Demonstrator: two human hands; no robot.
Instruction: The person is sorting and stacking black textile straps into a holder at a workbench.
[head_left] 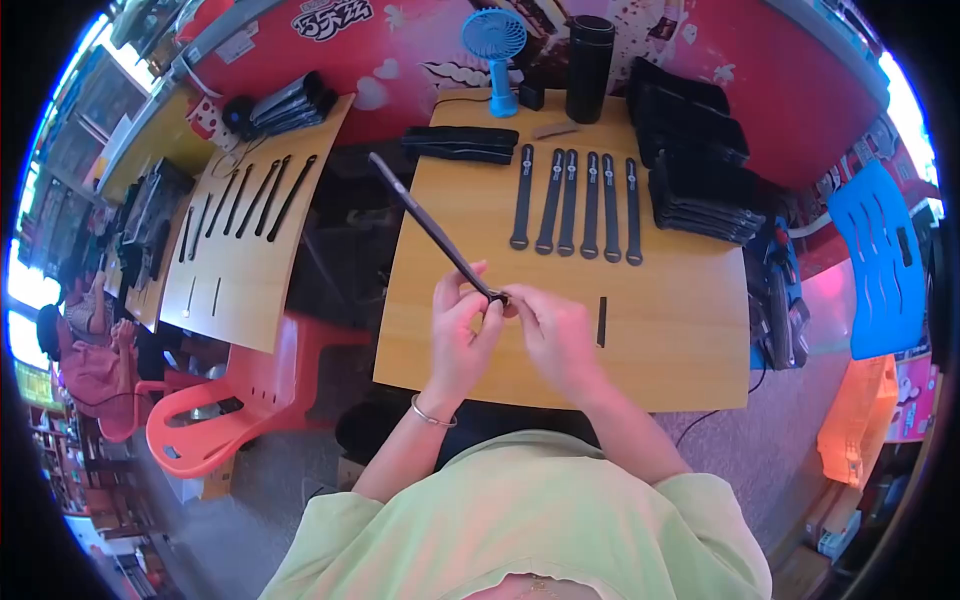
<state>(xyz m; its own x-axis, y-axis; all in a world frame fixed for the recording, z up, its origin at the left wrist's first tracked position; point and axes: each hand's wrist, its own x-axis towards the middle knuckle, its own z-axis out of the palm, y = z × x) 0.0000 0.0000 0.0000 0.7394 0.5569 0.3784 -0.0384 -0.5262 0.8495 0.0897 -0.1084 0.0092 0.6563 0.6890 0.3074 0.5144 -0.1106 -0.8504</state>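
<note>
Above the near part of the wooden table, my left hand (464, 325) is closed around the lower end of a long black strap (425, 222), which slants up and away to the left. My right hand (552, 335) pinches at that same end; the detail between the fingertips is too small to make out. Several similar black straps (571, 205) lie side by side beyond my hands, each with a rounded, slotted end toward me. To the right of my right hand rests a short, narrow dark strip (602, 321).
A flat bundle of black straps (460, 143) lies at the table's (440, 345) far left. Black stacks (702, 190) fill its far right. A blue fan (497, 60) and black cylinder (590, 70) stand behind. Left are another table (245, 290), a red chair (230, 405) and a seated person (95, 365).
</note>
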